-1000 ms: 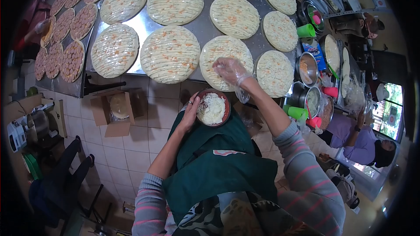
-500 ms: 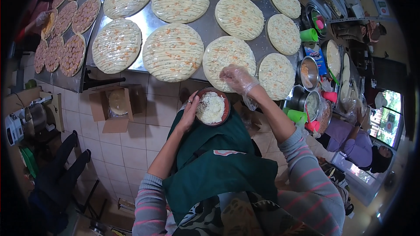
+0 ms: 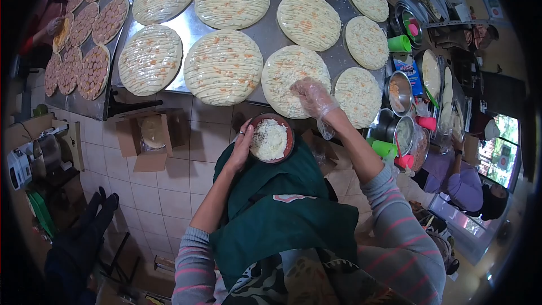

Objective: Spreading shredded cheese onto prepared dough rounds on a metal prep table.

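Observation:
My left hand [image 3: 241, 148] is bare, wears a ring, and grips the left side of a reddish-brown bowl [image 3: 291, 138] held against my apron. White grated cheese [image 3: 269, 141] fills the bowl. In a clear plastic glove, my right hand [image 3: 314, 99] hovers at the near right part of a round pizza [image 3: 287, 68] topped with white shreds and orange bits. Its fingers are bent together and point down; what they pinch is hidden. A pizza [image 3: 358, 97] strewn with white shreds lies to the right, and another [image 3: 223, 68] with cream-coloured stripes to the left.
Several more pizzas cover the metal table [image 3: 176, 70]. Metal bowls [image 3: 399, 91], green cups [image 3: 399, 44] and pink cups [image 3: 425, 123] crowd its right end. An open cardboard box [image 3: 152, 135] stands on the floor. Other people are at the far left, lower left and right.
My gloved right hand has moved slightly right and down over the same pizza. The bowl in my left hand has shifted a little to the left.

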Demonstrator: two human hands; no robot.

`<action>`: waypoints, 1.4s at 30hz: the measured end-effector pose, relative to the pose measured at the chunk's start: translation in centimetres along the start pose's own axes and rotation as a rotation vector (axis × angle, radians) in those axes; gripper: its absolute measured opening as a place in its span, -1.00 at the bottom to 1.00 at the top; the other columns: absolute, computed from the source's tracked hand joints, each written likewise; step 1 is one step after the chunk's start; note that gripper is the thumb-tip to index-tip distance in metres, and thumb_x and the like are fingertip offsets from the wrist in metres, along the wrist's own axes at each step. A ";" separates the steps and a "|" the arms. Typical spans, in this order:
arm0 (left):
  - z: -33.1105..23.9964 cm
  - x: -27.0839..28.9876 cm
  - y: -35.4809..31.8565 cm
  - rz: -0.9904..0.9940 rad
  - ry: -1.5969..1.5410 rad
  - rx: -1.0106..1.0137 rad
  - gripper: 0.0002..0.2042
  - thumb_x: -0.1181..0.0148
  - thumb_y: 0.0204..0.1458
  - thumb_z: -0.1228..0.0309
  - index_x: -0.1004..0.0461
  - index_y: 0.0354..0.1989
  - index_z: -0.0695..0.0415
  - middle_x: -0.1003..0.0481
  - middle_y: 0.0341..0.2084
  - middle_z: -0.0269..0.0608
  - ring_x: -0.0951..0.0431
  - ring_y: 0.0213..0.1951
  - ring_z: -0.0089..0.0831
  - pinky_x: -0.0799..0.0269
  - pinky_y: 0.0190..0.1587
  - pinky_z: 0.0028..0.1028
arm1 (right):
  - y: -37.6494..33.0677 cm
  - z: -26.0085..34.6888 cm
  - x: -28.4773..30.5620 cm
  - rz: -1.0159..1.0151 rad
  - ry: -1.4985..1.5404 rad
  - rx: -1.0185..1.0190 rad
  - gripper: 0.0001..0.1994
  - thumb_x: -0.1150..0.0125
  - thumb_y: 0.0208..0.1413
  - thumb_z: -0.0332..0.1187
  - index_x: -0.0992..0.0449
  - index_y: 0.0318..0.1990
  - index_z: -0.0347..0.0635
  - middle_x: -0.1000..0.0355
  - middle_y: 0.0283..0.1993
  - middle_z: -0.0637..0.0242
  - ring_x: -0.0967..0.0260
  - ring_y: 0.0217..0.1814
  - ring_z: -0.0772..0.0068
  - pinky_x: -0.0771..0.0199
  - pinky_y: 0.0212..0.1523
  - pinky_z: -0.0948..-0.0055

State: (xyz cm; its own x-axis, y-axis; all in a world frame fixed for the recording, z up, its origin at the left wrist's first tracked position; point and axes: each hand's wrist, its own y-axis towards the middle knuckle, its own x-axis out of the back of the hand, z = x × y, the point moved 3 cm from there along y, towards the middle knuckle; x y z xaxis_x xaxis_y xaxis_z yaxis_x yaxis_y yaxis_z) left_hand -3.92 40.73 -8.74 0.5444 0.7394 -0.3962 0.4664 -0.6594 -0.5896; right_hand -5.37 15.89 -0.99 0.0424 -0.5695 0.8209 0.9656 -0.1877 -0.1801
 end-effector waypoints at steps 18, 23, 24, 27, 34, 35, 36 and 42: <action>-0.4 1.5 -1.7 -0.028 -0.065 -0.035 -0.52 0.22 0.24 0.13 -0.08 0.23 0.17 -0.24 0.11 -0.19 -0.19 0.15 -0.44 -0.01 0.22 -0.47 | 6.7 0.9 -0.1 -0.067 0.098 -0.008 -0.86 -0.03 0.02 -0.41 -0.49 -0.31 -0.19 -0.46 -0.32 0.07 -0.41 -0.24 0.07 -0.40 -0.18 0.24; -1.3 2.6 -3.5 -0.073 -0.090 -0.092 -0.52 0.23 0.25 0.15 -0.07 0.23 0.21 -0.24 0.11 -0.17 -0.19 0.15 -0.44 -0.01 0.22 -0.47 | 6.1 2.6 -1.8 -0.065 -0.001 0.056 -0.85 -0.02 0.01 -0.39 -0.48 -0.32 -0.20 -0.41 -0.34 0.04 -0.36 -0.21 -0.01 -0.37 -0.15 0.17; -1.9 2.7 -4.0 -0.097 -0.038 -0.116 -0.51 0.23 0.24 0.14 -0.07 0.23 0.21 -0.24 0.11 -0.16 -0.19 0.15 -0.43 -0.01 0.22 -0.47 | 5.8 2.6 -1.7 -0.021 0.018 0.081 -0.86 -0.03 0.00 -0.40 -0.48 -0.32 -0.22 -0.41 -0.34 0.03 -0.35 -0.21 -0.01 -0.37 -0.15 0.17; -3.4 2.7 -5.3 -0.130 0.008 -0.157 -0.49 0.22 0.24 0.13 -0.06 0.23 0.22 -0.24 0.11 -0.14 -0.19 0.15 -0.42 -0.01 0.23 -0.46 | 6.3 2.5 -1.2 -0.018 0.017 0.039 -0.87 -0.04 -0.01 -0.43 -0.48 -0.33 -0.24 -0.40 -0.35 0.03 -0.35 -0.23 0.00 -0.37 -0.16 0.19; -7.2 1.9 -7.0 -0.159 -0.035 -0.265 -0.49 0.25 0.23 0.13 -0.04 0.24 0.23 -0.23 0.11 -0.10 -0.20 0.15 -0.40 -0.01 0.23 -0.44 | 5.2 7.5 2.7 0.153 0.491 -0.119 -0.82 0.01 0.01 -0.47 -0.51 -0.26 -0.22 -0.45 -0.36 0.10 -0.42 -0.30 0.24 -0.43 -0.21 0.35; -7.7 1.8 -7.1 -0.161 -0.031 -0.270 -0.49 0.25 0.23 0.13 -0.04 0.24 0.23 -0.23 0.11 -0.10 -0.20 0.15 -0.40 -0.01 0.23 -0.44 | 3.8 9.7 2.5 0.336 0.691 -0.145 -0.82 -0.01 0.02 -0.47 -0.52 -0.25 -0.26 -0.45 -0.40 0.12 -0.45 -0.35 0.34 -0.46 -0.28 0.38; -8.1 1.7 -7.0 -0.154 -0.013 -0.308 -0.49 0.25 0.24 0.13 -0.03 0.24 0.23 -0.23 0.11 -0.10 -0.20 0.15 -0.39 -0.01 0.23 -0.43 | 2.6 12.0 2.5 0.383 0.536 0.038 -0.81 -0.04 0.02 -0.43 -0.50 -0.23 -0.26 -0.45 -0.36 0.11 -0.45 -0.32 0.30 -0.47 -0.27 0.35; -11.1 0.0 -6.1 -0.093 0.061 -0.391 -0.51 0.28 0.25 0.16 -0.04 0.23 0.25 -0.24 0.10 -0.08 -0.23 0.13 -0.38 -0.07 0.21 -0.42 | -2.8 16.8 -2.3 0.321 0.003 0.436 -0.71 -0.10 -0.03 -0.34 -0.42 -0.13 -0.27 -0.38 -0.09 0.07 -0.37 -0.05 0.06 -0.42 -0.02 0.20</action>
State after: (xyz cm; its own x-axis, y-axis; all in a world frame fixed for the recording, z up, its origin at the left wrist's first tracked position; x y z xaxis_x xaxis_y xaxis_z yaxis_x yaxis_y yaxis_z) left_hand 0.95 43.26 2.68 0.5224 0.7965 -0.3046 0.7390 -0.6011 -0.3043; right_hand -3.84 31.15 6.69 0.3528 -0.5459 0.7599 0.9212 0.3453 -0.1796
